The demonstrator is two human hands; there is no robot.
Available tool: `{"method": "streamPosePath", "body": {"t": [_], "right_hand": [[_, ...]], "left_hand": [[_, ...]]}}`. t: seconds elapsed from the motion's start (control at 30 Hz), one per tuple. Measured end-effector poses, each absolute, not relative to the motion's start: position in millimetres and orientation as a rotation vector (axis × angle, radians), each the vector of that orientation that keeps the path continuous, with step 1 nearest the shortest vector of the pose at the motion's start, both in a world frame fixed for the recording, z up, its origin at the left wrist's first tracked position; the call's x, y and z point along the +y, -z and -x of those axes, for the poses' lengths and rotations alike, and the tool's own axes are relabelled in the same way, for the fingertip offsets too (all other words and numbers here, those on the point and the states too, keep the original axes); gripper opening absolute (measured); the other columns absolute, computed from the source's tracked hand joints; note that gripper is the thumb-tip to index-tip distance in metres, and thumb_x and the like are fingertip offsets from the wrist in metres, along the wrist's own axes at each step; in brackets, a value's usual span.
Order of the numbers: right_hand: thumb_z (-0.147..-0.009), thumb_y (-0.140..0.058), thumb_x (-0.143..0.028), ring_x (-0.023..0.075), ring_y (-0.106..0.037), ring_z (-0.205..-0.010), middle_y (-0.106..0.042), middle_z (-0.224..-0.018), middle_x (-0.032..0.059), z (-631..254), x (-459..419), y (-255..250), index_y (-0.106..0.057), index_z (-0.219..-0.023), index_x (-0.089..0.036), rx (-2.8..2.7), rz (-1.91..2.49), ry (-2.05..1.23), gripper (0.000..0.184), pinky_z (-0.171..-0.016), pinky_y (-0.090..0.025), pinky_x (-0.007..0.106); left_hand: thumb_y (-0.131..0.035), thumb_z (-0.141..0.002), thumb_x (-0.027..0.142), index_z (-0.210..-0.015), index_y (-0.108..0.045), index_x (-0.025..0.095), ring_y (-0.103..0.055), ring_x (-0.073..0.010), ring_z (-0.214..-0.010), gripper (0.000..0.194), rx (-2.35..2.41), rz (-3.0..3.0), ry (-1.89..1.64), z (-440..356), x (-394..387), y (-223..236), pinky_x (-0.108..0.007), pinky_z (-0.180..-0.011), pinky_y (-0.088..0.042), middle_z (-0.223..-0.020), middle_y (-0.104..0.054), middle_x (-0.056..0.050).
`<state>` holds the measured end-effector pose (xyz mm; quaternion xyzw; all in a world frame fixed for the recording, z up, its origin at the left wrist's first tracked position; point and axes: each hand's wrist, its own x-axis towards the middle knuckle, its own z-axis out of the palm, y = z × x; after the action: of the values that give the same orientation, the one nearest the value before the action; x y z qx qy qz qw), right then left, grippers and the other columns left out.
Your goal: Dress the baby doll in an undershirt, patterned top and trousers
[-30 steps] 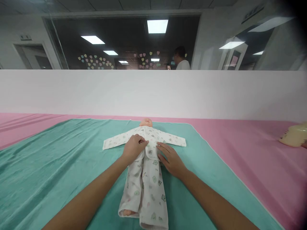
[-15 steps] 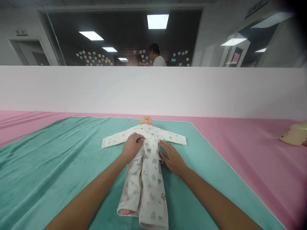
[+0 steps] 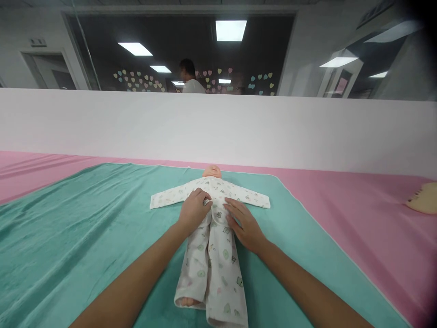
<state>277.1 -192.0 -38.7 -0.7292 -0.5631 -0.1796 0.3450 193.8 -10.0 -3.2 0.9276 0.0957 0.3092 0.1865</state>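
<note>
A baby doll (image 3: 212, 171) lies on its back, head away from me, dressed in a white printed long-sleeved baby shirt (image 3: 218, 184) and matching trousers (image 3: 223, 269). Both sleeves stretch out sideways. My left hand (image 3: 195, 210) pinches the shirt's front near the middle with thumb and forefinger. On the other side of the belly, my right hand (image 3: 244, 223) rests its outstretched fingers on the shirt's edge. A bit of the doll's foot (image 3: 189, 301) shows in the left trouser leg; the right foot is hidden.
Under the doll spreads a teal blanket (image 3: 112, 228) on a pink sheet (image 3: 358, 214). A low white wall (image 3: 205, 127) runs behind. Far right lies a beige object (image 3: 423, 199), partly cut off. A person (image 3: 191, 77) shows in the window area beyond the wall.
The view has shifted slightly, moving the doll a little right in the picture. My right fingers have slid slightly up the shirt. The person behind the wall has moved left.
</note>
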Motion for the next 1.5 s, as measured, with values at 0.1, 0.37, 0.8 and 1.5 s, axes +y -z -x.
{"method": "streamPosePath", "body": {"t": [0.1,0.37,0.8,1.5], "right_hand": [[-0.098,-0.032,-0.030,0.0174,-0.030,-0.126,-0.038,-0.133,0.0009,-270,-176,33,-0.047,-0.127,-0.023,-1.557,1.880,0.504,0.034,-0.107,-0.029,0.037],[-0.098,-0.030,-0.028,0.0173,-0.028,-0.126,-0.038,-0.133,-0.0006,-269,-162,33,-0.042,-0.131,-0.025,-1.552,1.934,0.525,0.035,-0.107,-0.029,0.038],[-0.099,-0.027,-0.037,0.0200,-0.014,-0.132,-0.022,-0.141,-0.0034,-268,-165,43,-0.040,-0.133,-0.029,-1.475,1.972,0.400,0.037,-0.108,-0.024,0.042],[-0.089,-0.035,-0.051,0.0208,-0.045,-0.112,-0.048,-0.121,0.0058,-345,-209,76,-0.052,-0.118,-0.019,-0.839,1.958,0.205,0.046,-0.097,-0.038,0.036]], "left_hand": [[-0.050,-0.080,0.025,-0.079,-0.055,0.020,-0.050,-0.0172,-0.085,0.008,0.308,-2.584,-0.878,-195,-9,6,-0.029,-0.072,-0.038,-0.085,-0.054,-0.002],[-0.050,-0.078,0.025,-0.076,-0.058,0.018,-0.052,-0.0141,-0.075,0.011,0.300,-2.280,-0.764,-198,0,11,-0.027,-0.070,-0.040,-0.082,-0.056,-0.002],[-0.050,-0.080,0.020,-0.095,-0.061,0.022,-0.050,-0.0132,-0.076,0.019,0.174,-2.281,-0.886,-194,1,18,-0.028,-0.075,-0.042,-0.083,-0.052,-0.001],[-0.034,-0.087,0.014,-0.111,-0.055,0.024,-0.048,-0.0191,-0.108,0.033,0.049,-2.767,-1.099,-164,34,26,-0.035,-0.089,-0.041,-0.116,-0.053,-0.006]]}}
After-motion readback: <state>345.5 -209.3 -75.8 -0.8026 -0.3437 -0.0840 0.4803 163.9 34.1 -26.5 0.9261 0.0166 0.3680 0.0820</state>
